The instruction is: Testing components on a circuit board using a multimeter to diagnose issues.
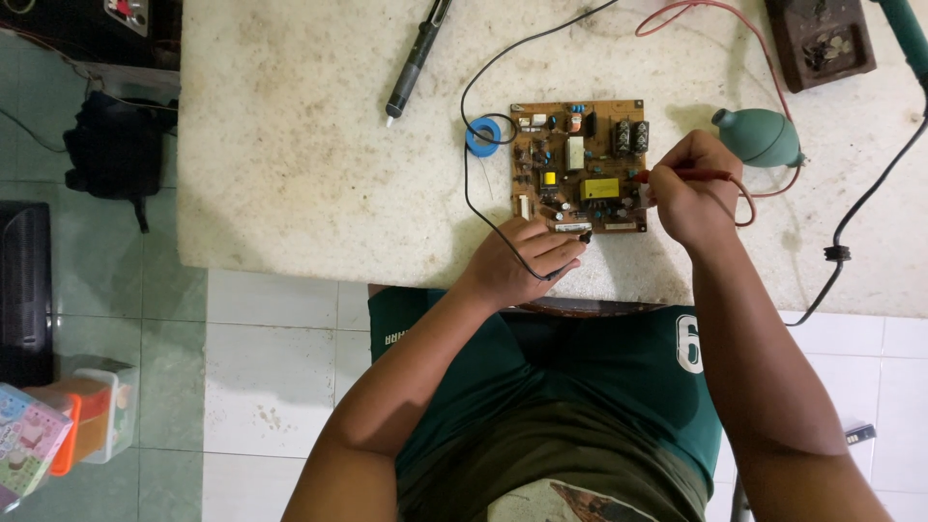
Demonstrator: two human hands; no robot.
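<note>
A brown circuit board [578, 164] with several small components lies flat on the white worktable [319, 164]. My left hand [522, 259] grips a black test probe [577, 244] whose tip touches the board's near edge; its black lead loops away across the table. My right hand [691, 188] pinches a red test probe [677, 175], the tip resting on the board's right side. Its red wire [749, 198] curls behind the hand.
A blue tape roll [483, 134] lies left of the board. A teal rubber blower bulb [759, 136] sits to the right. A black pen-shaped tool [414, 63] lies at the back, a brown tray [820, 41] at the far right. On the floor stand a black bag [114, 145] and plastic boxes [68, 425].
</note>
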